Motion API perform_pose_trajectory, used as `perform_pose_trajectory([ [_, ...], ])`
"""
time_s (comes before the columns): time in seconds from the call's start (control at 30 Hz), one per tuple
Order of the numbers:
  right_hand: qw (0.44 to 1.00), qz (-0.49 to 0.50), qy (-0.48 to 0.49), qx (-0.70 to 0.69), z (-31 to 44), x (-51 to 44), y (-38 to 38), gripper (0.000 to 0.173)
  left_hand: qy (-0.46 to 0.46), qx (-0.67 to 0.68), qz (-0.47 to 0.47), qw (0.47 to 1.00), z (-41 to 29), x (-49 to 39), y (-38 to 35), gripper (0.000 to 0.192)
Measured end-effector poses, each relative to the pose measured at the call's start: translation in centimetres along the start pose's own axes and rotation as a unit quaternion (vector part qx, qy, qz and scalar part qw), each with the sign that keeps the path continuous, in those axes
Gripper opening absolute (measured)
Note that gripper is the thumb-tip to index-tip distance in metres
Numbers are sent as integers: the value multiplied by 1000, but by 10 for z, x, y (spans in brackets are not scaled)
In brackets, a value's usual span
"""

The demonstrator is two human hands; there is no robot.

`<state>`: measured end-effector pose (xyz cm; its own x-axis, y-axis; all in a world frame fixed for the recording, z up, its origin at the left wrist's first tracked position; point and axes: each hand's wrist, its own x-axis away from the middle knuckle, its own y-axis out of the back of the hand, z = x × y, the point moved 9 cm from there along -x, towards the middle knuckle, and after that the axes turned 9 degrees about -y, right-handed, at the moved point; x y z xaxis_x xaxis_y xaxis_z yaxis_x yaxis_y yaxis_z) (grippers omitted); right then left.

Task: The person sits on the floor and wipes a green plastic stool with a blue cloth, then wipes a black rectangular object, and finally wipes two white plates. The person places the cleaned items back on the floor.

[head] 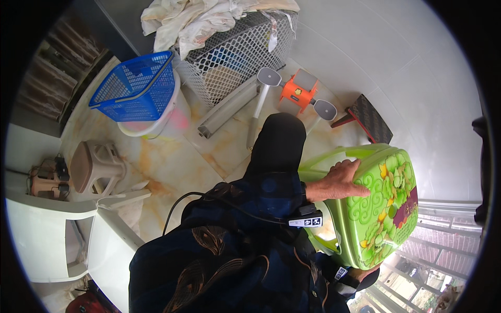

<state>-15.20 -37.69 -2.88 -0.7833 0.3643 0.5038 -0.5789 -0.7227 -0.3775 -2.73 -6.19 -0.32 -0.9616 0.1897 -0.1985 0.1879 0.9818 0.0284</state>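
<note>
A lime-green plastic stool (364,203) is tilted onto its side at the right, its seat turned away from me. The seat bears a moulded floral pattern in green, yellow and maroon. My left hand (336,182) grips the upper edge of the seat, thumb over the rim. At the seat's lower edge is my right hand (364,274), mostly hidden by the stool and holding it from beneath. Both wrists carry bands with printed tags. The stool's legs point back towards my body, partly covered by my arm.
A blue plastic basket (137,88) rests on a white bucket (178,113). Behind stands a mesh cage (242,47) draped with cloth (195,23). An orange exercise device (299,92), a metal channel (229,107), a dark-topped stool (370,117) and a beige stool (96,168) stand around the tiled floor.
</note>
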Motion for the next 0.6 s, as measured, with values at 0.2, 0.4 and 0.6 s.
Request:
perform_pose_trajectory([
  [0.2, 1000, 16, -13, -9, -6, -4, -15, 43, -64, -55, -39, 996, -26, 2, 9, 98],
  [0.4, 999, 24, -17, -22, -2, -7, -19, 43, -76, -37, -35, 996, -34, 10, 10, 87],
  [0.6, 999, 24, -10, -33, 2, -10, -16, 44, -33, 10, 2, 999, -14, -7, 1, 94],
])
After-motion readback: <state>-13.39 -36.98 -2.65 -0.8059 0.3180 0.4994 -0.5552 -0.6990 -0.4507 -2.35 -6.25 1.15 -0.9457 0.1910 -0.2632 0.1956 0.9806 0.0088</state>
